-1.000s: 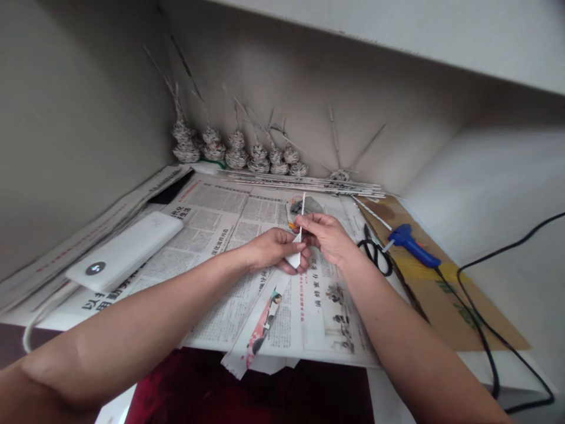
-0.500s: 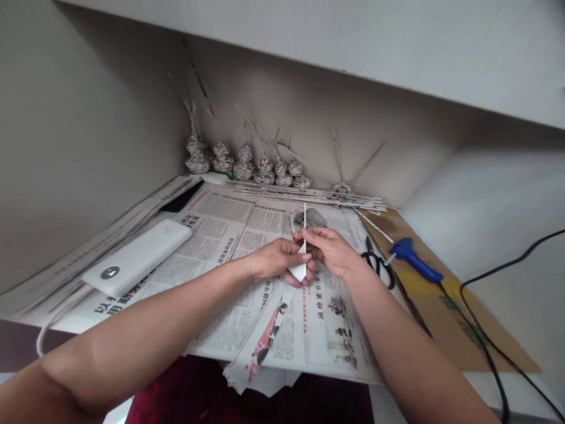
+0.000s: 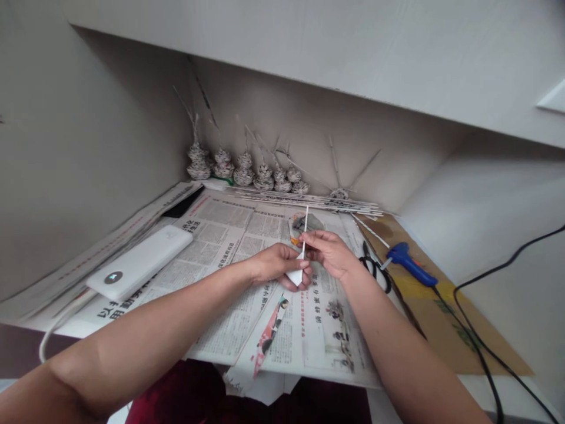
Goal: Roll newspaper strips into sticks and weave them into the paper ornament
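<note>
Over the newspaper-covered table [image 3: 216,235], both hands are closed on a paper strip [image 3: 294,276] whose upper end is rolled into a thin paper tube [image 3: 306,217]. My left hand [image 3: 276,264] pinches the white flat part, thumb on top and fingers underneath. My right hand [image 3: 330,252] grips the narrow tube just above, between thumb and fingertips. The tube points away from me, towards the back. Just below the hands lies a strip with a red and black print [image 3: 270,338], hanging over the front edge.
Several woven paper gourds [image 3: 243,171] stand along the back wall, behind a bundle of paper sticks [image 3: 304,203]. To the right lie black-handled scissors [image 3: 375,268] and a blue glue gun [image 3: 410,264] on cardboard [image 3: 477,335]. At left rests a white power bank [image 3: 141,262] with a cable.
The view has shifted slightly. The paper tube now leans a little to the right, and my right fingers have shifted slightly on it. Both hands keep their hold.
</note>
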`<state>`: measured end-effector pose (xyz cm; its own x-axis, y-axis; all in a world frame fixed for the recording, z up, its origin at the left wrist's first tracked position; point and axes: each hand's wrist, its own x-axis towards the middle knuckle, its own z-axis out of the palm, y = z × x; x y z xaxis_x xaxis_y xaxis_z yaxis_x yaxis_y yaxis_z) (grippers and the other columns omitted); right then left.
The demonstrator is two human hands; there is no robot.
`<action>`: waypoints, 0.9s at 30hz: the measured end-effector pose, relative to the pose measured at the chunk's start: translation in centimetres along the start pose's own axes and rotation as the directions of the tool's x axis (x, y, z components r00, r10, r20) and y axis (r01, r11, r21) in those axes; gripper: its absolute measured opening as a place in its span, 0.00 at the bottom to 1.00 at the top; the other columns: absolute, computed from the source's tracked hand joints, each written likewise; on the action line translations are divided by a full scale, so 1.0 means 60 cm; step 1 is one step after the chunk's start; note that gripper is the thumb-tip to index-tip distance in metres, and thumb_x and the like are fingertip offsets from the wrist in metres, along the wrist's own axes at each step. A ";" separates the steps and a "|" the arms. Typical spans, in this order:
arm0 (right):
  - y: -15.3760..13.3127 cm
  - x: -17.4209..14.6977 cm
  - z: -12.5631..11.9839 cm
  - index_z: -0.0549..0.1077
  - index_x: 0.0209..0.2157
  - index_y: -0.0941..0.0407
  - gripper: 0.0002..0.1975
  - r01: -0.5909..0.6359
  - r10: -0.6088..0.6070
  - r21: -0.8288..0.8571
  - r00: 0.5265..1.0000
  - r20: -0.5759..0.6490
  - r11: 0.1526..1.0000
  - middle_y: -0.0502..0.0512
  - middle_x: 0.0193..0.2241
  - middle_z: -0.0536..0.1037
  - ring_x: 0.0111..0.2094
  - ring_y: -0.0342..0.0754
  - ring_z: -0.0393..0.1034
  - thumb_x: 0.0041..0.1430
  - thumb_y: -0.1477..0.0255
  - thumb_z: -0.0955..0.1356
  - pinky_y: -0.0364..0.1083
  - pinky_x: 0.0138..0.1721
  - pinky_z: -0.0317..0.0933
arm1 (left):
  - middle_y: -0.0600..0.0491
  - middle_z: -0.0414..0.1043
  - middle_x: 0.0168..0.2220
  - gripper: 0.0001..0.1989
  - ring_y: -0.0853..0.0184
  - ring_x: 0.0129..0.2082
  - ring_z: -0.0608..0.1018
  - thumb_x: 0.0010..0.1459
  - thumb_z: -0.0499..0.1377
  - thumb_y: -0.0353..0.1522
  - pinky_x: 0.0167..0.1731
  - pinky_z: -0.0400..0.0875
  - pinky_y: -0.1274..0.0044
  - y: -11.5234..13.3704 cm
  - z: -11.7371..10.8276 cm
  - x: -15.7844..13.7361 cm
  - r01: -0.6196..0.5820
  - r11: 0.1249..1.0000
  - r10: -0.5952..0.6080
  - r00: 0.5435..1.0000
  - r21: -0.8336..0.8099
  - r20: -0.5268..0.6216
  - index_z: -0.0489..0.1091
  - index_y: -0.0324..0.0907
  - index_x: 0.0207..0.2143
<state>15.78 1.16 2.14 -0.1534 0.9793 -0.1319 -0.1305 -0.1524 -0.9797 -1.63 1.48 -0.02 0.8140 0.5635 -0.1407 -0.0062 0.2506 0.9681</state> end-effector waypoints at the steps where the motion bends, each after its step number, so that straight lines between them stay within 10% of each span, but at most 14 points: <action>1: 0.001 0.000 0.001 0.75 0.25 0.58 0.12 0.003 -0.003 0.006 1.000 -0.022 1.000 0.49 0.25 0.75 0.23 0.39 0.66 0.41 0.65 0.75 0.40 0.25 0.59 | 0.45 0.75 0.33 0.19 0.64 0.34 0.78 0.51 0.61 0.44 0.32 0.73 0.73 0.000 0.000 0.000 -0.002 1.000 0.002 1.000 0.006 0.008 0.72 0.36 0.36; 22: 0.000 -0.006 0.011 0.75 0.30 0.59 0.18 -0.025 0.028 -0.025 0.993 0.119 0.999 0.51 0.23 0.75 0.18 0.40 0.65 0.43 0.59 0.74 0.41 0.20 0.60 | 0.45 0.75 0.32 0.21 0.63 0.33 0.78 0.50 0.61 0.45 0.31 0.73 0.73 0.000 -0.008 0.002 -0.019 1.000 0.019 1.000 -0.001 0.011 0.72 0.36 0.36; 27: 0.002 -0.002 0.011 0.71 0.21 0.59 0.16 0.003 -0.003 -0.007 0.999 -0.048 1.000 0.49 0.20 0.73 0.20 0.39 0.65 0.38 0.62 0.76 0.40 0.22 0.60 | 0.46 0.75 0.33 0.18 0.63 0.34 0.78 0.52 0.61 0.43 0.30 0.74 0.73 0.004 -0.015 -0.001 0.007 1.000 -0.007 1.000 0.017 0.029 0.72 0.35 0.36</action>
<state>15.13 0.91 2.14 -0.1062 0.9850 -0.1356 -0.1240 -0.1484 -0.9811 -2.19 2.22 0.02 0.8305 0.5387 -0.1418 0.0090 0.2415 0.9704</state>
